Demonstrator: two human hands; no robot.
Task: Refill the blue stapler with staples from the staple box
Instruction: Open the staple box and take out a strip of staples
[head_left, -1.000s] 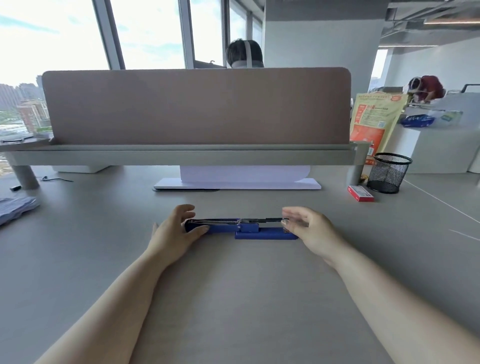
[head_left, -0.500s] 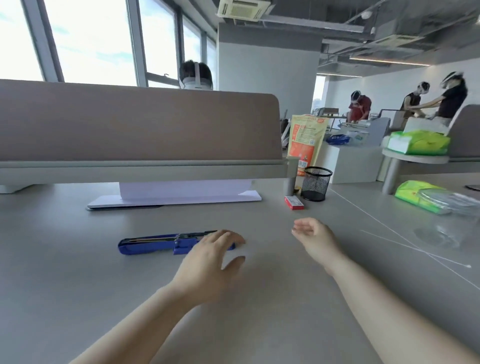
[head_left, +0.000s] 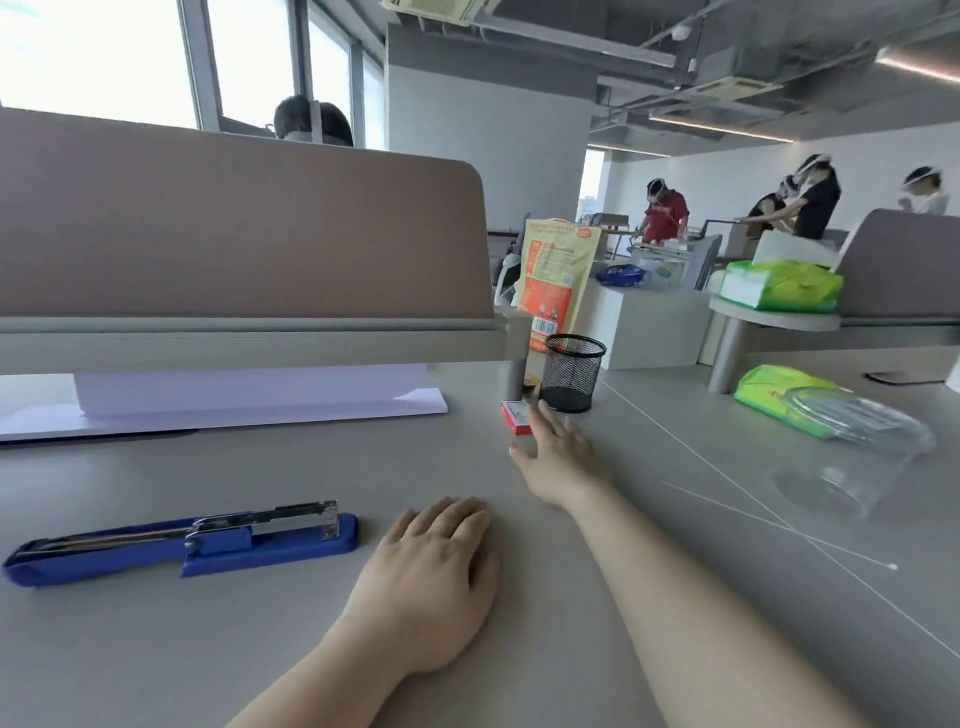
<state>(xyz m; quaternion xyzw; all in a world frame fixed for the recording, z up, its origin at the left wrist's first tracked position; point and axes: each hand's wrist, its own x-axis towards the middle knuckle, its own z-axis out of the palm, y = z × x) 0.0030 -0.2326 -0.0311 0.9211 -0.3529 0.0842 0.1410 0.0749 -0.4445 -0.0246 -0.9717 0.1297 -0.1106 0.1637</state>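
The blue stapler (head_left: 182, 543) lies flat on the grey desk (head_left: 208, 649) at the near left. It is folded fully open: the blue cover extends to the left, the blue base sits to the right, and the metal staple channel (head_left: 270, 519) is exposed along the top. Neither hand touches it.

Your left hand (head_left: 434, 577) rests palm down on the desk just to the right of the stapler's base. The fingers are loosely extended and lie together. It holds nothing.

Your right hand (head_left: 558, 454) is stretched out toward the far right, palm down, fingers spread and open. It holds nothing. Its fingertips (head_left: 537, 410) reach the near right edge of the staple box (head_left: 515, 417); whether they touch the box cannot be confirmed from this view.

The staple box is small, red and white, and lies flat on the desk. It sits just to the near left of the black mesh pen cup (head_left: 571, 371), which stands upright. An orange bag (head_left: 556, 280) stands behind the cup. A brown divider panel (head_left: 234, 228) runs across the far side of the desk, with a white stand (head_left: 234, 402) at its foot. A clear plastic container (head_left: 852, 457) lies on its side at the far right, next to a green packet (head_left: 769, 387).
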